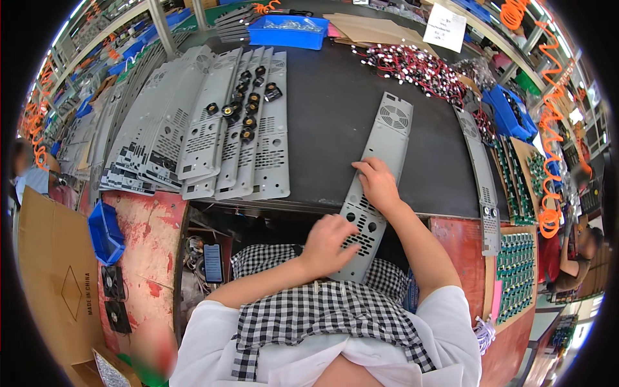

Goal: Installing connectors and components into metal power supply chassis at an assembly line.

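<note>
A long grey perforated metal panel point(389, 147) lies slanted before me, its fan-grille end on the black table and its near end over my lap. My right hand point(379, 186) is closed over its middle, fingertips at the left edge. My left hand point(327, 245) hovers at or touches the panel's near part, beside the round holes and slots. Its fingers are spread and slightly blurred, with nothing visible in them. Several black round parts with brass-coloured centres point(250, 108) rest on the similar grey panels point(272, 155) to the left.
Stacked panels fill the table's left. A blue tray point(287, 40) of small parts stands at the back, near a heap of red-black wires point(412, 68). To the right are another panel point(478, 168) and green circuit boards point(516, 271). Orange coiled hoses point(550, 219) hang there.
</note>
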Tool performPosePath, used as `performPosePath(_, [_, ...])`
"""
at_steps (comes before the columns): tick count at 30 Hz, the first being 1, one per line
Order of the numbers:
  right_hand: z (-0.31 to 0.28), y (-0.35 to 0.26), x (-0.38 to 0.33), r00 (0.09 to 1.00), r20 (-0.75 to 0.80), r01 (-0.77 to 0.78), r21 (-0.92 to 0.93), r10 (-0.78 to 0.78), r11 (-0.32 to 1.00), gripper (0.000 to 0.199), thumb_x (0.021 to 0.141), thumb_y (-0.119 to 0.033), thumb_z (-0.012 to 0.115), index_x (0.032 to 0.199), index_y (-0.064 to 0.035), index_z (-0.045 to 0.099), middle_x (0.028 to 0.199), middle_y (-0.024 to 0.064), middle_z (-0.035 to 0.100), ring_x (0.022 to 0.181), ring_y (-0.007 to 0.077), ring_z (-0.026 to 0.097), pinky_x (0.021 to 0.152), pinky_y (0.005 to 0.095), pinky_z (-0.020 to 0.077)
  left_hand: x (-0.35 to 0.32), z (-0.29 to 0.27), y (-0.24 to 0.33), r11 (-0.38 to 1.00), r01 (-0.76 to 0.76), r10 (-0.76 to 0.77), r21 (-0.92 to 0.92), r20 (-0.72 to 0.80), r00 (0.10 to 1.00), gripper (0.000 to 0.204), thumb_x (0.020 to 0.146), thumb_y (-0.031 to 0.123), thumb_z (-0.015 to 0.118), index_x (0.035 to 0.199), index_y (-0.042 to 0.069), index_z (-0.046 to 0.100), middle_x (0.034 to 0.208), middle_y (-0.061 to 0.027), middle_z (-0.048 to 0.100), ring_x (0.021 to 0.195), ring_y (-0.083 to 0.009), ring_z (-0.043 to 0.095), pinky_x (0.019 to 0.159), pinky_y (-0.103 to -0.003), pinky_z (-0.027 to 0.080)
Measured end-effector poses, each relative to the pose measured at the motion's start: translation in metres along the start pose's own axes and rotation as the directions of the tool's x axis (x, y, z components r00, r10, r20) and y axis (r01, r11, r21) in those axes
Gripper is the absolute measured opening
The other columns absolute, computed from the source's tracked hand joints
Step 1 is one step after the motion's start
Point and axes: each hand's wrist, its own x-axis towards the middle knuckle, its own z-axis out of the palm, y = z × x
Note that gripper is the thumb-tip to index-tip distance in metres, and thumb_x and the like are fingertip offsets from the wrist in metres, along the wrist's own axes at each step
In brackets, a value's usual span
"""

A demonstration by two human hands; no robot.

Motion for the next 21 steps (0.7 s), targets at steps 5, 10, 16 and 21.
performPosePath(5, [-0.004,-0.008,0.007,0.995,0.093,0.051,-0.052,-0.046,0.997,0.025,0.075,-0.003,0.057,0.099,-0.0086,0.061,0.101,0.0081,0.054,0.095,0.0279,0.052,0.081,0.0374,0.0449,-0.018,0.002,-0.026,0.689,0.634,-0.578,-0.352,0.263,0.773,0.03,0.074,0.018,0.067,0.091,0.003,0.048,0.083,-0.0088,0.055,0.079,-0.0197,0.055,0.069,-0.032,0.044])
performPosePath(10, [0.007,-0.024,0.024,0.983,0.138,0.123,-0.011,-0.121,0.992,0.024,0.077,-0.002,0.056,0.1,-0.0089,0.06,0.1,0.0099,0.055,0.093,0.0301,0.053,0.078,0.038,0.0456,-0.032,0.029,-0.041,0.176,0.677,-0.407,-0.715,0.573,0.711,0.029,0.08,0.01,0.06,0.104,-0.002,0.05,0.094,-0.0071,0.06,0.085,-0.0131,0.056,0.077,-0.029,0.047])
performPosePath(16, [0.019,-0.083,0.089,0.97,0.239,0.016,0.083,-0.036,0.996,0.028,0.078,-0.016,0.059,0.105,-0.0082,0.057,0.102,0.0105,0.056,0.097,0.0297,0.052,0.081,0.0378,0.0452,-0.041,0.026,-0.048,0.168,0.546,-0.511,-0.821,0.401,0.761,0.026,0.081,0.005,0.055,0.107,0.0,0.051,0.097,-0.0066,0.06,0.088,-0.0139,0.056,0.08,-0.029,0.045])
performPosePath(21, [0.079,-0.139,0.146,0.961,0.158,0.211,0.112,-0.227,0.971,0.053,0.075,-0.029,0.064,0.121,-0.0094,0.046,0.117,0.0162,0.048,0.114,0.0341,0.042,0.092,0.0402,0.0387,-0.04,0.021,-0.056,0.267,0.545,-0.486,-0.795,0.378,0.788,0.027,0.083,0.006,0.055,0.109,0.0,0.048,0.099,-0.0056,0.057,0.088,-0.0113,0.054,0.08,-0.028,0.045])
